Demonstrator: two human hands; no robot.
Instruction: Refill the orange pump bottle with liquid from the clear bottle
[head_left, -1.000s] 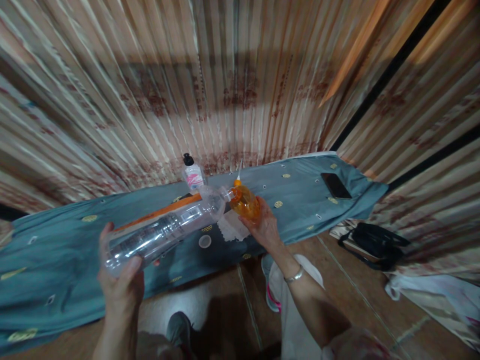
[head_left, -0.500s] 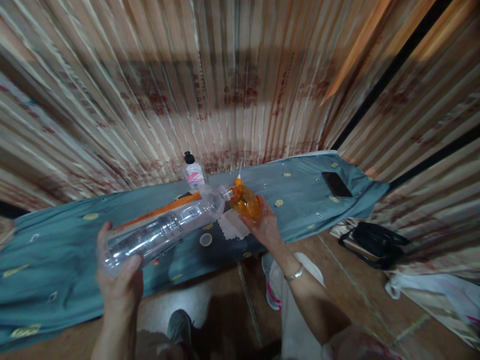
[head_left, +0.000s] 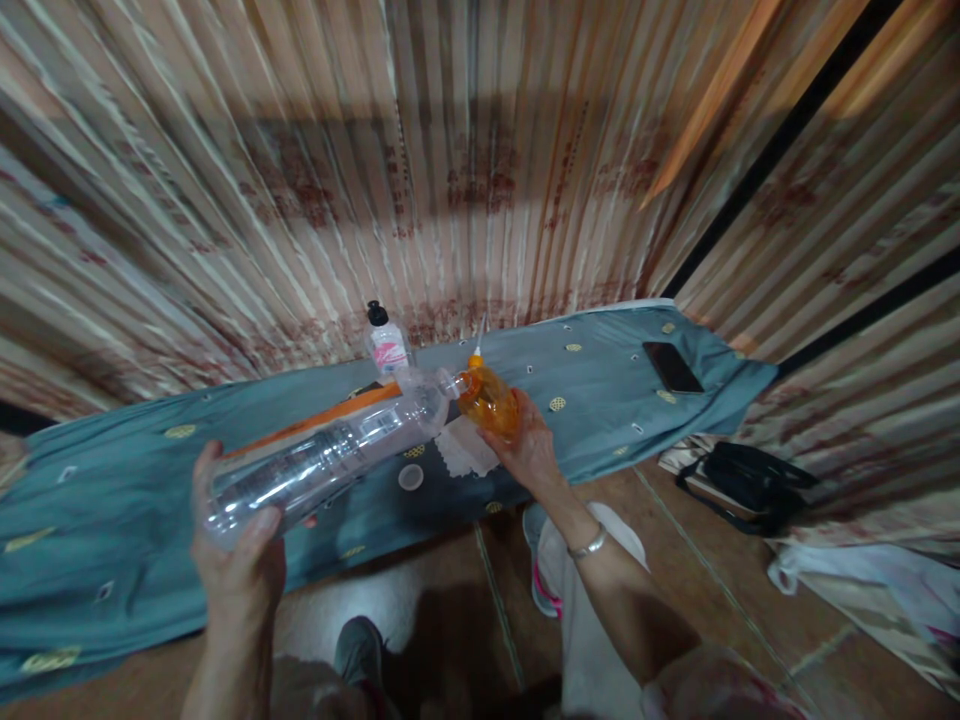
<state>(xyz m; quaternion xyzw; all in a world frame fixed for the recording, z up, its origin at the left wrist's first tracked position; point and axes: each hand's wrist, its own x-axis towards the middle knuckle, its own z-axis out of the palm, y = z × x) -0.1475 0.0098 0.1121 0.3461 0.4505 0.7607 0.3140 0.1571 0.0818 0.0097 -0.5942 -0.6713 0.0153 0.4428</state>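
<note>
My left hand (head_left: 238, 555) grips the base of a large clear plastic bottle (head_left: 330, 455), tipped on its side with its open neck pointing right. My right hand (head_left: 529, 450) holds a small orange bottle (head_left: 489, 400) upright, its mouth right at the clear bottle's neck. Both are held above a teal cloth (head_left: 135, 480) spread over a low surface. A white bottle cap (head_left: 410, 477) and a white paper piece (head_left: 465, 450) lie on the cloth below the bottles.
A small bottle with a black cap and pink label (head_left: 386, 345) stands at the back by the striped curtain (head_left: 480, 150). A black phone (head_left: 673, 367) lies at the cloth's right end. A black bag (head_left: 750, 485) sits on the floor at right.
Both hands and bottles have hardly shifted; the view has only drifted slightly.
</note>
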